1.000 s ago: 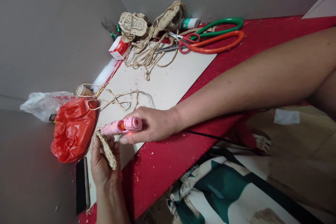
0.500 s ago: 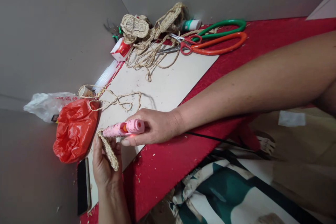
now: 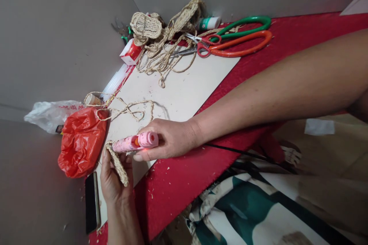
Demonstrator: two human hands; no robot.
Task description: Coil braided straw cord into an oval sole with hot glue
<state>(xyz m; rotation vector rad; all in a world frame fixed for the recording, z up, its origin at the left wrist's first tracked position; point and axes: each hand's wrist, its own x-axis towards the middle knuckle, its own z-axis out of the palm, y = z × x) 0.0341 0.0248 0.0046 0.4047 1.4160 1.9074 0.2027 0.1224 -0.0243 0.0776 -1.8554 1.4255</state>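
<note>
My right hand [image 3: 166,138] comes in from the right, fingers wrapped round a pink glue gun [image 3: 130,143], with a small red glow beside its back end. The gun's front end meets the top of a braided straw piece [image 3: 119,166]; the contact point is too small to make out. From the bottom, my left hand [image 3: 115,183] holds this piece, palm up, with the thumb at its upper left end and the other fingers partly behind it. A loose straw cord [image 3: 132,111] lies on the white board [image 3: 184,88], just above both hands.
A red plastic bag [image 3: 82,141] and a phone [image 3: 92,203] lie at the left. Braided straw coils [image 3: 146,26], orange-and-green-handled scissors [image 3: 241,44], small red-handled scissors [image 3: 204,48] and a red-white box [image 3: 131,53] are at the back. A black cable [image 3: 227,150] crosses the red cloth [image 3: 178,183].
The view has shifted slightly, so the objects at the back sit a little higher. Both hands keep their hold, and the straw piece has moved slightly left in the view.
</note>
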